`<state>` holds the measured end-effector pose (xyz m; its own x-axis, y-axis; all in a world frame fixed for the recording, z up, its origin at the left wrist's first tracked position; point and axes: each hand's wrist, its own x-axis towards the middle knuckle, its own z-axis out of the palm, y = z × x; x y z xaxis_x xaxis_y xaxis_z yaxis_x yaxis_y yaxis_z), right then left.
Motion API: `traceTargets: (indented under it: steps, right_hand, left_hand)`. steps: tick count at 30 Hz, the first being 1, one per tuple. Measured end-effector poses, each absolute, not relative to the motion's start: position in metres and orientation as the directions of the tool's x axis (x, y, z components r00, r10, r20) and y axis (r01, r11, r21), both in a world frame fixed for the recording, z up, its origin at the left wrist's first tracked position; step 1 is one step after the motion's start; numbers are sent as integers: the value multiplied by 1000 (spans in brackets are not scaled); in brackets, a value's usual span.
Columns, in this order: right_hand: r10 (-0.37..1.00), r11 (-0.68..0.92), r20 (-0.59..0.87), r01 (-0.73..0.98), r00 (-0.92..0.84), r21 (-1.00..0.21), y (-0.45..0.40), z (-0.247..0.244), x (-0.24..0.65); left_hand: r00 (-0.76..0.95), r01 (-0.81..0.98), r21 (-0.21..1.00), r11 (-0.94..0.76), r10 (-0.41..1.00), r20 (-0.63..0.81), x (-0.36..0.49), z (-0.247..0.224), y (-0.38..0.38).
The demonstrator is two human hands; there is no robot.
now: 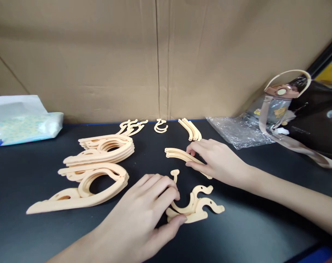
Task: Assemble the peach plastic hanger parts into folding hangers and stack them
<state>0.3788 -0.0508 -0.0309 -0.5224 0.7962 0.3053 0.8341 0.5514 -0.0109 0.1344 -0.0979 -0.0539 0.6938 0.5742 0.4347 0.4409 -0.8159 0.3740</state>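
My left hand [152,208] is closed, its fingers and thumb around the left end of some cream S-shaped plastic pieces [194,208] lying on the dark table. A thin hook [175,174] with a flat round end sticks up behind its fingertips. Past it, my right hand [215,159] pinches a pair of slim curved plastic strips [178,152], which lie side by side; its fingers cover part of them. To the left are two stacks of cream pieces that look like folded hangers, a nearer stack [100,199] and a farther stack [122,151].
Along the back lie more S-shaped pieces [131,127], small hooks [160,126] and curved strips [191,129]. A cardboard wall [113,65] rises behind. At right are clear plastic wrap [231,129], a strapped bottle [275,106] and a black bag [313,117]; at left, a tissue pack [26,122].
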Motion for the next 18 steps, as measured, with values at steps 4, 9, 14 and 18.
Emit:
traceTargets:
  steps: [4,9,14,18]
  right_hand:
    - [709,622,381,781,-593,59,-40,-41,384]
    - [591,689,391,694,-705,209,-33,-40,390]
    - [530,738,356,625,-770,253,-34,-36,395]
    - [534,727,389,642,-751,244,-37,-36,396]
  left_hand:
    - [736,425,338,-840,538,412,136,-49,-96]
    - [787,379,310,-872,480,387,138,-44,-94]
    - [677,452,316,-834,552,487,135,-47,-90]
    - [622,556,205,-806,567,540,134,-45,-87]
